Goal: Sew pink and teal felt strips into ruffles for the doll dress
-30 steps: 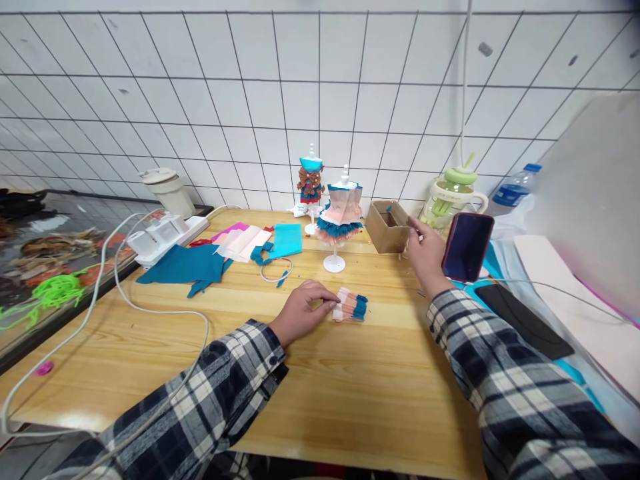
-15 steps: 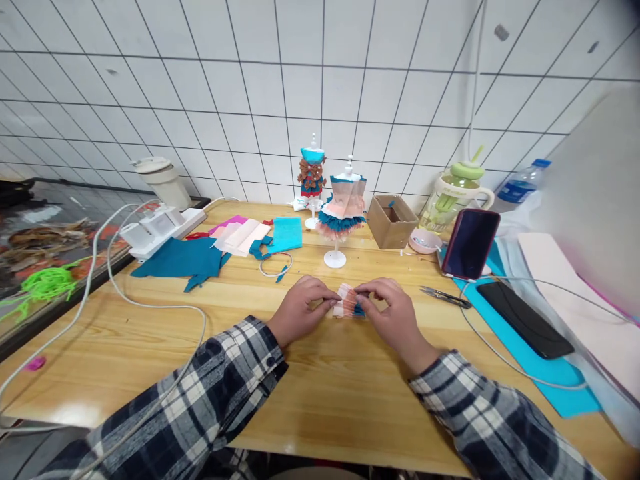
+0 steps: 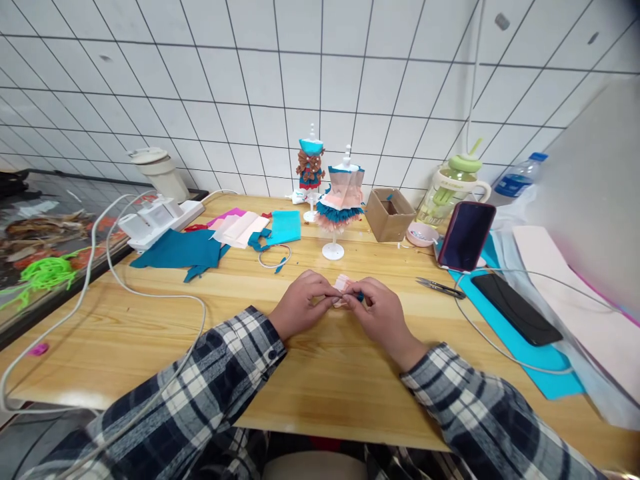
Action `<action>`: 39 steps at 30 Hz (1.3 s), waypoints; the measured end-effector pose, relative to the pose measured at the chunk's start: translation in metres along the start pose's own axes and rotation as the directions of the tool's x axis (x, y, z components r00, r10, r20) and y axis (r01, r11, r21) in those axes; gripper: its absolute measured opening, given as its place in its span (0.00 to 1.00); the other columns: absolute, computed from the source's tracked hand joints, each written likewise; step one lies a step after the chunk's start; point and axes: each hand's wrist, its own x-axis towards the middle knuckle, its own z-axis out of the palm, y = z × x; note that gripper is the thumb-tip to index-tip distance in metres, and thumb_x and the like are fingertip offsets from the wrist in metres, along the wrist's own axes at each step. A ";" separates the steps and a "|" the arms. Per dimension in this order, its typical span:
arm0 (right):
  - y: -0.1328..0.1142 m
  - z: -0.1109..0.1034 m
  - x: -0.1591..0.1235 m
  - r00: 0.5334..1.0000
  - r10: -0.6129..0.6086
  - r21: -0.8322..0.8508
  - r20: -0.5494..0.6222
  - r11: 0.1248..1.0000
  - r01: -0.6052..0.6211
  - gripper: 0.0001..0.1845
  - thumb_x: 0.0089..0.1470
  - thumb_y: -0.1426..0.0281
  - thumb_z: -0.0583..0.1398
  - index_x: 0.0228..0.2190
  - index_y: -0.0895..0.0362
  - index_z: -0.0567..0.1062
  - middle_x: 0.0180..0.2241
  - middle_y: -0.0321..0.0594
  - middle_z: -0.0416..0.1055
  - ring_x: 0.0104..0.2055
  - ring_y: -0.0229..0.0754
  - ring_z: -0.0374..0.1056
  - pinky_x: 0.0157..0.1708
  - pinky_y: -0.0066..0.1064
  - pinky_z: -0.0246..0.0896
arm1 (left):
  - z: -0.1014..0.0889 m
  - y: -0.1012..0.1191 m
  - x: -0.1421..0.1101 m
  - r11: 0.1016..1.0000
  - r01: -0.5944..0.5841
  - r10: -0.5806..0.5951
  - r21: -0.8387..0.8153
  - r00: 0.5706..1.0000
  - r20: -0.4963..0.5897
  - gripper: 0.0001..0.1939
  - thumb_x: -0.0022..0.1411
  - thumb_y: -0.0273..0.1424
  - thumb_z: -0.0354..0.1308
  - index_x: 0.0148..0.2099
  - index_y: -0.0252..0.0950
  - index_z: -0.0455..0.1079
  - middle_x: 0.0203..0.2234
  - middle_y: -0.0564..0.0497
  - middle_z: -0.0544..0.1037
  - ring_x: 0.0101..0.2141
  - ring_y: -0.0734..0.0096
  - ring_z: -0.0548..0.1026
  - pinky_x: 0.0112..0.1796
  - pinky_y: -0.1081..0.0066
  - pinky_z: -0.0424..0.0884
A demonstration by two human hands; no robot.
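Note:
My left hand (image 3: 301,303) and my right hand (image 3: 380,313) meet at the middle of the wooden table (image 3: 310,393). Both pinch a small pleated pink and teal fabric piece (image 3: 344,285), mostly hidden by my fingers. Behind it stands a small white mannequin wearing a pink and teal dress (image 3: 343,200). A second small mannequin with a teal and brown outfit (image 3: 311,167) stands by the tiled wall.
Teal and pink felt pieces (image 3: 200,243) lie at the back left beside a white power strip (image 3: 160,217) with a cable. At the right are a cardboard box (image 3: 389,215), scissors (image 3: 440,287), a propped phone (image 3: 466,235), a flat phone (image 3: 515,309) and a green-lidded jug (image 3: 453,190).
My right hand left the area by the cardboard box and propped phone and came down to the pleated piece. Both hands now pinch it closer together.

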 end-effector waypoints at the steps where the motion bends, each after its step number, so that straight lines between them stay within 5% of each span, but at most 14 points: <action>1: 0.000 -0.002 0.000 1.000 -0.016 -0.005 0.006 1.000 0.016 0.05 0.56 0.68 0.61 0.32 0.54 0.77 0.31 0.38 0.74 0.33 0.41 0.67 0.33 0.31 0.59 | 0.001 0.001 0.000 0.999 0.027 -0.027 -0.021 1.000 -0.004 0.07 0.62 0.33 0.59 0.37 0.39 0.78 0.29 0.50 0.78 0.33 0.69 0.72 0.38 0.68 0.66; 5: 0.005 -0.012 0.000 1.000 -0.025 0.055 -0.019 0.998 0.026 0.05 0.55 0.68 0.62 0.32 0.55 0.78 0.30 0.38 0.74 0.32 0.40 0.67 0.32 0.30 0.59 | 0.005 0.006 -0.002 0.997 0.075 -0.074 -0.023 0.997 0.022 0.09 0.62 0.35 0.59 0.43 0.42 0.78 0.30 0.51 0.77 0.34 0.69 0.72 0.38 0.68 0.67; 8: 0.014 -0.020 -0.001 0.999 0.047 0.160 -0.018 0.986 -0.044 0.05 0.54 0.69 0.63 0.31 0.55 0.80 0.28 0.38 0.75 0.30 0.39 0.69 0.30 0.29 0.61 | 0.007 0.007 -0.004 0.999 0.011 -0.016 0.053 0.995 0.099 0.16 0.63 0.34 0.58 0.53 0.43 0.73 0.31 0.51 0.76 0.36 0.68 0.71 0.40 0.67 0.66; 11: 0.025 -0.027 -0.004 0.992 0.122 0.247 -0.002 0.962 -0.118 0.05 0.53 0.68 0.63 0.30 0.55 0.81 0.29 0.39 0.77 0.32 0.40 0.71 0.32 0.30 0.64 | 0.008 0.005 -0.004 0.991 0.067 -0.078 0.117 0.993 0.088 0.23 0.62 0.34 0.58 0.59 0.40 0.66 0.34 0.50 0.76 0.38 0.67 0.71 0.43 0.65 0.66; 14: 0.034 -0.032 -0.005 0.986 0.166 0.276 0.010 0.947 -0.162 0.06 0.53 0.67 0.63 0.30 0.54 0.81 0.30 0.40 0.78 0.33 0.41 0.72 0.33 0.31 0.65 | 0.011 0.004 0.002 0.977 0.100 -0.121 0.190 0.988 0.099 0.23 0.60 0.38 0.60 0.57 0.39 0.67 0.39 0.48 0.76 0.41 0.64 0.70 0.45 0.63 0.65; 18: 0.042 -0.034 -0.004 0.983 0.143 0.218 0.113 0.962 -0.165 0.06 0.54 0.69 0.62 0.32 0.53 0.82 0.31 0.39 0.78 0.33 0.40 0.72 0.32 0.30 0.65 | 0.021 0.009 0.015 0.942 0.003 -0.089 0.335 0.966 0.241 0.16 0.58 0.40 0.61 0.48 0.42 0.72 0.42 0.48 0.75 0.44 0.61 0.69 0.46 0.60 0.61; 24: 0.046 -0.038 -0.005 0.968 -0.075 -0.103 0.240 0.989 0.102 0.10 0.57 0.72 0.60 0.37 0.48 0.81 0.36 0.36 0.78 0.38 0.40 0.71 0.37 0.30 0.63 | 0.027 0.011 0.020 0.901 -0.053 -0.071 0.430 0.961 0.268 0.15 0.60 0.40 0.59 0.48 0.41 0.71 0.42 0.49 0.75 0.44 0.61 0.68 0.43 0.59 0.57; 31: 0.055 -0.049 -0.001 0.855 -0.349 -0.378 0.385 0.785 0.490 0.12 0.59 0.73 0.58 0.41 0.48 0.79 0.38 0.36 0.78 0.37 0.39 0.68 0.34 0.30 0.58 | 0.024 0.004 0.016 0.884 -0.186 0.036 0.428 0.942 0.335 0.09 0.66 0.36 0.54 0.40 0.44 0.76 0.35 0.51 0.78 0.41 0.63 0.68 0.43 0.57 0.53; 39: 0.056 -0.045 -0.009 0.821 -0.435 -0.393 0.370 0.727 0.562 0.12 0.62 0.70 0.56 0.42 0.48 0.78 0.38 0.35 0.78 0.35 0.36 0.68 0.32 0.28 0.57 | 0.025 0.002 0.016 0.900 -0.195 0.061 0.391 0.943 0.328 0.10 0.66 0.35 0.53 0.39 0.44 0.76 0.35 0.51 0.78 0.41 0.64 0.68 0.44 0.57 0.54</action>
